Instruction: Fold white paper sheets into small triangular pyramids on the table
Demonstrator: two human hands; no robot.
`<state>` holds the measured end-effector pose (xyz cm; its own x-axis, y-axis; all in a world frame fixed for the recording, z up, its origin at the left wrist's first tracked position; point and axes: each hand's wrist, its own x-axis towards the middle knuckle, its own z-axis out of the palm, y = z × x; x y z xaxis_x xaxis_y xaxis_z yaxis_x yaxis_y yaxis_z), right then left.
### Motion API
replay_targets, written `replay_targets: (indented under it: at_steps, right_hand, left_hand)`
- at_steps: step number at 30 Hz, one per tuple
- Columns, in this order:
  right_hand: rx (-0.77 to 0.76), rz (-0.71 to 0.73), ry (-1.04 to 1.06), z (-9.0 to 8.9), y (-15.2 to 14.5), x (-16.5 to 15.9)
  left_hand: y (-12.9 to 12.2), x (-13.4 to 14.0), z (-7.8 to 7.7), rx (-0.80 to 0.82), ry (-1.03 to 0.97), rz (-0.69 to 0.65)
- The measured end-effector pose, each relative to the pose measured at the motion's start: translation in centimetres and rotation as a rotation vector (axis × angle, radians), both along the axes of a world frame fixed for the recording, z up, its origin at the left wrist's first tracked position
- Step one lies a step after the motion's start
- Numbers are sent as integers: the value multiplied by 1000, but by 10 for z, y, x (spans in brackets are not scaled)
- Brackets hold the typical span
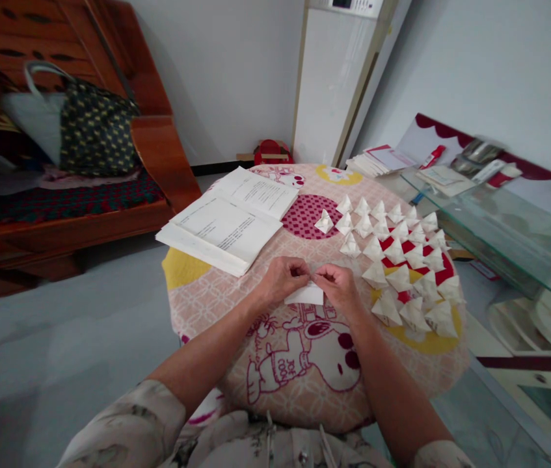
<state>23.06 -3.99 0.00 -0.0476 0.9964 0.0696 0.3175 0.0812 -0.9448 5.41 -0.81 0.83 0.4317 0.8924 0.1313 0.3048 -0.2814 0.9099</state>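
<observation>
A small folded piece of white paper [306, 295] is held low over the round table, between both hands. My left hand [285, 278] pinches its upper left part, fingers closed. At its upper right, my right hand [337, 282] pinches the paper too, thumb against fingers. The fingertips nearly meet and hide the paper's top edge. To the right stand several folded paper boats [401, 278] in rows, with a single paper boat [324, 221] a little apart on the left. An open book [221, 224] with printed pages lies beyond my left hand.
A patterned cloth [236, 312] covers the table. Along the right runs a glass shelf [509, 227] with a metal bowl [481, 151] and a red tube [432, 156]. Papers [377, 160] are stacked at the back. A wooden bench [158, 162] with bags stands left.
</observation>
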Motion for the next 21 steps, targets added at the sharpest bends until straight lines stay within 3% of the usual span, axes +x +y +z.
replay_targets:
  at_steps: [8,15,21]
  right_hand:
    - [-102,-94,78,5,0,13]
    - [-142,-162,191,3,2,20]
    - [-175,-52,144,2,0,7]
  left_hand:
    - [9,-16,-6,-112,-70,-28]
    - [17,-31,-6,-136,-135,129]
    - [5,-7,-4,-98,-23,-113]
